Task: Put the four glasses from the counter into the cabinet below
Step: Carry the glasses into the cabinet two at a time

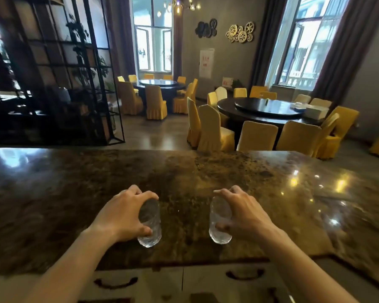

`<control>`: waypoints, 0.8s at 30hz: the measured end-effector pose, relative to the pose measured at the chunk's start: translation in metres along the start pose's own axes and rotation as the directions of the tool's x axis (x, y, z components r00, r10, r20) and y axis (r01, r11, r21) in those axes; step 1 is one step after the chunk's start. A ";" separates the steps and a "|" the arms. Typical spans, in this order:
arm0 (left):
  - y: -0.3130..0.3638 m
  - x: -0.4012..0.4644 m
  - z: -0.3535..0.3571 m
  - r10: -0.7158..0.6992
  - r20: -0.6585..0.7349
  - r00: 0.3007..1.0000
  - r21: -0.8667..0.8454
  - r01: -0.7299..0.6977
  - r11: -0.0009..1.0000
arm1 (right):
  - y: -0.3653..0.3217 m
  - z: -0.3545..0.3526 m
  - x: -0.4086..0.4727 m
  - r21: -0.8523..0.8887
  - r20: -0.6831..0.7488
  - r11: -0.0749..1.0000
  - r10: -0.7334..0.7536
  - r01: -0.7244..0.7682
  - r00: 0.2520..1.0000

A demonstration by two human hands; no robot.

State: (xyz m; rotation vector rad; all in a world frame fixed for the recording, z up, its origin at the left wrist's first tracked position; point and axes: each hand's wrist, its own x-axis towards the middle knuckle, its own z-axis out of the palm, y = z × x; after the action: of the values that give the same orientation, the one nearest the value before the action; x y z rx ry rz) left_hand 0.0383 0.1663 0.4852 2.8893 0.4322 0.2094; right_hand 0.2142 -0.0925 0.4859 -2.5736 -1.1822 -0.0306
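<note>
- While both hands are reaching over the near edge of the surface (184, 171), each one is wrapping a clear glass from the side.
- Left hand (120, 215): grip is closing around the left glass (150, 224), fingers curling over the far side, thumb pressing the near side low down.
- Right hand (241, 213): grip is closing around the right glass (219, 221) the same way, mirrored, thumb low on the near side.
- Both glasses are showing ribbed, textured walls and thick bases; both are looking empty.
- Glasses are sitting apart from each other, a bare strip of surface showing between them, both near the front edge at centre.
- Can't tell whether the bases are touching the surface or lifting just clear; the wide-angle view is stretching them.
- Only two glasses are showing in view.
- Surface is dark speckled polished stone, reflecting window light at far left and lamp glints at right.
- Below the near edge, pale cabinet fronts (162, 283) are showing with dark curved handles (116, 283); they are looking shut.
- Beyond the surface: a dining room, two dark round tables (256, 110) with yellow-covered chairs (154, 101) standing around them.
- A black metal grid shelf (64, 68) is standing at far left; tall windows (153, 36) with dark curtains are lining the far wall.
</note>
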 end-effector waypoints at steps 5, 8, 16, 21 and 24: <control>0.013 -0.059 0.010 0.040 0.009 0.999 0.010 -0.040 0.999 | -0.028 0.006 -0.067 0.008 0.033 0.999 0.032 -0.033 0.999; 0.024 -0.087 0.017 0.049 0.015 0.999 0.011 -0.049 0.999 | -0.035 0.016 -0.099 0.036 0.058 0.998 0.049 -0.051 0.997; 0.054 -0.138 0.042 0.003 0.040 0.999 -0.006 -0.003 1.000 | -0.035 0.037 -0.142 0.064 0.093 0.997 0.043 -0.049 0.995; 0.072 -0.149 0.058 -0.054 0.056 0.997 -0.028 0.055 0.998 | -0.018 0.048 -0.159 0.068 0.097 0.997 0.031 -0.038 0.995; 0.081 -0.156 0.076 -0.101 0.069 0.992 -0.041 0.104 0.994 | -0.005 0.063 -0.167 0.063 0.122 0.998 0.023 -0.031 0.992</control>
State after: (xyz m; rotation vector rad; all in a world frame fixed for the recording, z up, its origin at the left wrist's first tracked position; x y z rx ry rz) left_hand -0.0746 0.0293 0.4137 2.8116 0.5554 0.1035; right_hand 0.0936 -0.1944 0.4028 -2.5650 -1.1697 0.1696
